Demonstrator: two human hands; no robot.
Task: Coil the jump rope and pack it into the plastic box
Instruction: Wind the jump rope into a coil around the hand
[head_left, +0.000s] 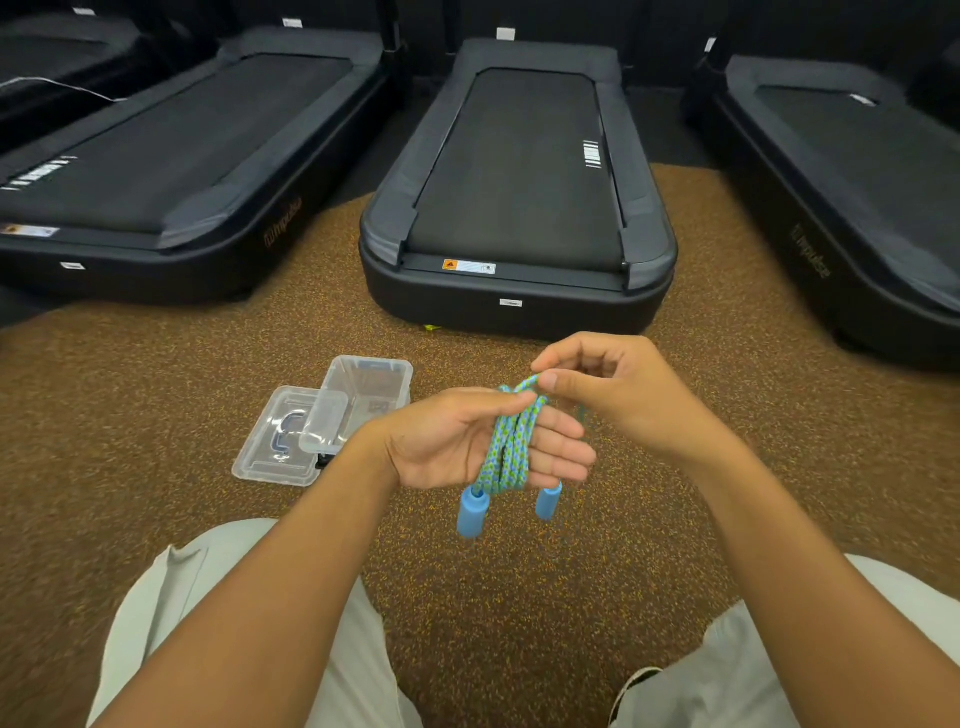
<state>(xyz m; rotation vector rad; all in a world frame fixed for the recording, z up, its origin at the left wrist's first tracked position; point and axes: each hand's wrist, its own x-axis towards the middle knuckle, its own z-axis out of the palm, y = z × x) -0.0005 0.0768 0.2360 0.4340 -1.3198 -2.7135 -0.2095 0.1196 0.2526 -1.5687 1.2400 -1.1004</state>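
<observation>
The jump rope (506, 447), a blue-and-green braided cord, is wound in several turns around the fingers of the left hand (457, 441), held above the floor in front of the person's knees. Its two blue foam handles (471, 513) hang below the bundle, one just under the left palm and the other (548, 500) a little to the right, both clear of the floor. The left hand lies palm up, fingers stretched out and loosely together, serving as the form for the coil, with the thumb laid toward the top of the turns. The right hand (613, 395) is closed in a pinch, thumb and forefinger nipping the rope at the top of the loops, right at the left fingertips; its other fingers are curled and hold nothing.

By the look of it, the coiling step is near its end: little or no slack rope trails away, and the pinch seems to be setting or tucking a last turn. The next move likely calls for keeping the turns from springing loose while sliding the bundle off the fingers, then carrying it to the left.

There the clear plastic box (374, 387) stands open on the speckled brown floor (519, 597), its lid (283, 439) lying flat beside it, partly under the box's near corner. Black treadmills (519, 171) line the far side.
</observation>
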